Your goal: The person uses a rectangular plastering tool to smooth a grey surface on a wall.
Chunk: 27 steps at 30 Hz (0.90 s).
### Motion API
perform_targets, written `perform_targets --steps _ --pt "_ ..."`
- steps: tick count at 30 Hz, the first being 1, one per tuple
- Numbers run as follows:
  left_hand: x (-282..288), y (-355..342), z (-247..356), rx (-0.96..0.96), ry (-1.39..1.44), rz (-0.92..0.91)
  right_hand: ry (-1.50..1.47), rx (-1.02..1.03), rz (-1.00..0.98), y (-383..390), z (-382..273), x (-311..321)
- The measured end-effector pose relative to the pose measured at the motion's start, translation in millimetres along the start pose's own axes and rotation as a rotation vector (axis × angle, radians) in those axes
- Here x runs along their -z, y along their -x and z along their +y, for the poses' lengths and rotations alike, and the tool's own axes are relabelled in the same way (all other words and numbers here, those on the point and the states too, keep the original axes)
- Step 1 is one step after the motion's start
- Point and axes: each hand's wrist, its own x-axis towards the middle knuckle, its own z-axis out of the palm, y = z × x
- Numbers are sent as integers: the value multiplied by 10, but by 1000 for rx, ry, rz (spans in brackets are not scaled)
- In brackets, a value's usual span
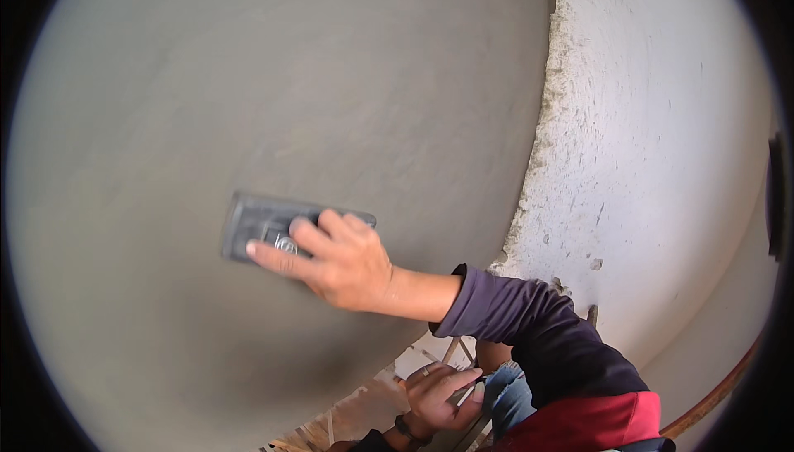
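My right hand (343, 262) reaches out to the left and presses a grey rectangular plastering float (252, 224) flat against the smooth wet grey plaster wall (273, 88). Its fingers lie spread over the float's back and grip it. The arm wears a dark purple sleeve (529, 320). My left hand (438, 398) sits low at the bottom of the view, resting on my knee in blue jeans (506, 398). It holds nothing; a band is on its wrist and a ring on one finger.
A rough plaster edge (538, 138) runs down the right side, where the grey coat meets a paler, pitted white wall (662, 121). Wooden planks (364, 411) show below the hands. A rusty curved bar (711, 398) lies at the lower right.
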Motion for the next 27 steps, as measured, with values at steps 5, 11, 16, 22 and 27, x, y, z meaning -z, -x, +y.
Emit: perform_targets --steps 5,11,16,22,27 --pt "-32 31 -63 59 -83 -78 214 -127 162 -108 1163 389" --pt "-489 166 -180 229 -164 -146 250 -905 238 267 3662 1097" --pt "-1003 518 -452 342 -359 -365 70 -1355 293 560 4536 1114" --pt "-1498 1174 -998 338 -485 -305 89 -522 352 -403 2984 1065" --pt "-1649 1230 -1121 382 -547 -287 67 -79 205 -742 2195 968"
